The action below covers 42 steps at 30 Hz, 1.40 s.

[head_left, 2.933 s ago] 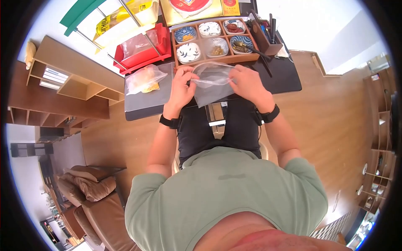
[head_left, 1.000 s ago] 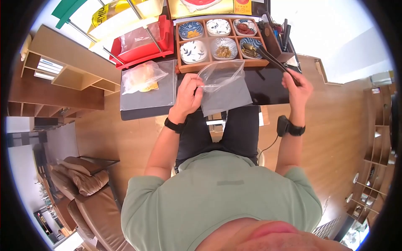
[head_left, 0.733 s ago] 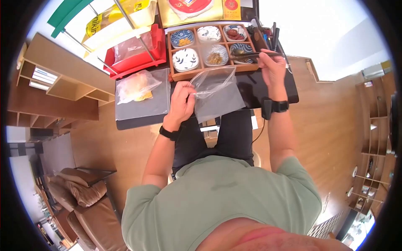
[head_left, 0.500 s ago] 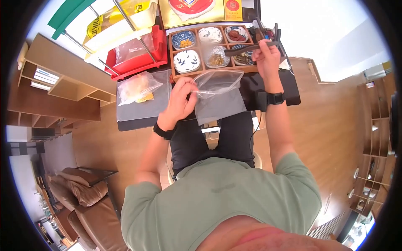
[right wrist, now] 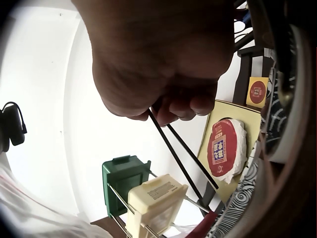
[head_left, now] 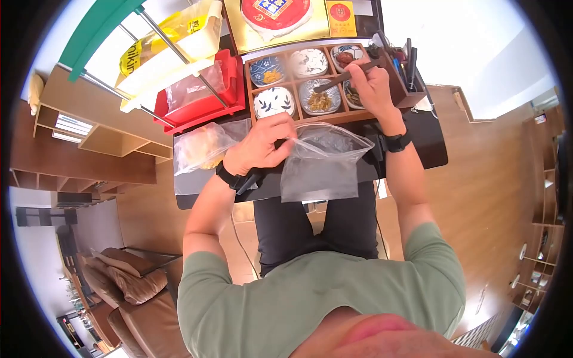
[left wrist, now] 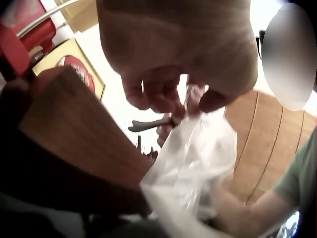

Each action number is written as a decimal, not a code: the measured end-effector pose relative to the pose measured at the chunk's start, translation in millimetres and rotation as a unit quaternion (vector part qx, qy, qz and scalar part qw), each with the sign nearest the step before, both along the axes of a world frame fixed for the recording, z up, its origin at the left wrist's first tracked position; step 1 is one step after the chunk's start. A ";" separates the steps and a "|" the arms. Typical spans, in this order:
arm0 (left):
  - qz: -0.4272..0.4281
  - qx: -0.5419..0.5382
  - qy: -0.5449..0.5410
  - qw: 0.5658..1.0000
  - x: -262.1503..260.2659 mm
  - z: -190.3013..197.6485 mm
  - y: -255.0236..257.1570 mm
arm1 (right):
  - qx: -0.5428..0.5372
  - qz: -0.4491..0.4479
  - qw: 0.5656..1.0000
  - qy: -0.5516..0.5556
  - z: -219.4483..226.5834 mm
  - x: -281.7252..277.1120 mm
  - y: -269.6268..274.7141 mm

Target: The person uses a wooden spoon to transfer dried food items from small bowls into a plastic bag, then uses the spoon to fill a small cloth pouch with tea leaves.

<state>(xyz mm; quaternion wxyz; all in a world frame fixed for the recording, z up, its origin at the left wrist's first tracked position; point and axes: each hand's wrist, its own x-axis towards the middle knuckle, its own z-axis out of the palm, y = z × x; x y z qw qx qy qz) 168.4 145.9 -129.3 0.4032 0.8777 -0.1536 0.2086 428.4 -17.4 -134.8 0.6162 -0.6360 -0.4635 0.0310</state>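
My left hand point(head_left: 267, 142) pinches the top edge of a clear plastic bag point(head_left: 319, 179), whose mouth gapes towards the tray; the left wrist view shows the same bag point(left wrist: 198, 163) hanging below the fingers. Up over the wooden tray point(head_left: 298, 120), my right hand point(head_left: 371, 89) grips dark tongs point(head_left: 346, 76). Their tips are close over the front middle dish point(head_left: 303, 95), where golden-brown dried pieces point(head_left: 320, 102) lie. In the right wrist view the two slim tong arms point(right wrist: 173, 151) stand slightly apart. My right hand partly hides the front right dish point(head_left: 351, 94).
Other dishes hold orange bits point(head_left: 272, 76) and dark red pieces point(head_left: 344, 58). A filled plastic bag point(head_left: 200, 146) lies on the left, by a red bin point(head_left: 230, 80) on a rack. A pen holder point(head_left: 406, 83) stands right, a gold box point(head_left: 242, 30) behind.
My right hand has let go of the bag, taken the tongs from the front right dish and swung them left over the middle dish. My left hand has kept its pinch on the bag.
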 end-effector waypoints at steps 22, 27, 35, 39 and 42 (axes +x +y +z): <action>-0.004 -0.243 0.171 0.955 -18.6 -11.7 -0.1 | -0.056 -0.021 0.973 -0.224 -15.7 -8.1 -2.9; -0.013 -0.219 0.147 0.965 -17.0 -14.6 1.3 | -0.076 -0.011 0.972 -0.223 -21.6 -2.2 -2.9; 0.009 -0.235 0.177 0.956 -19.4 -13.4 0.3 | -0.029 -0.052 0.980 -0.192 -18.0 -2.8 -3.0; 0.004 -0.219 0.141 0.966 -16.5 -16.5 2.1 | -0.024 -0.071 0.983 -0.167 -14.9 -5.0 -1.4; 0.012 -0.192 0.127 0.973 -15.9 -16.4 3.1 | -0.031 -0.071 0.986 -0.145 -11.4 -8.6 -2.0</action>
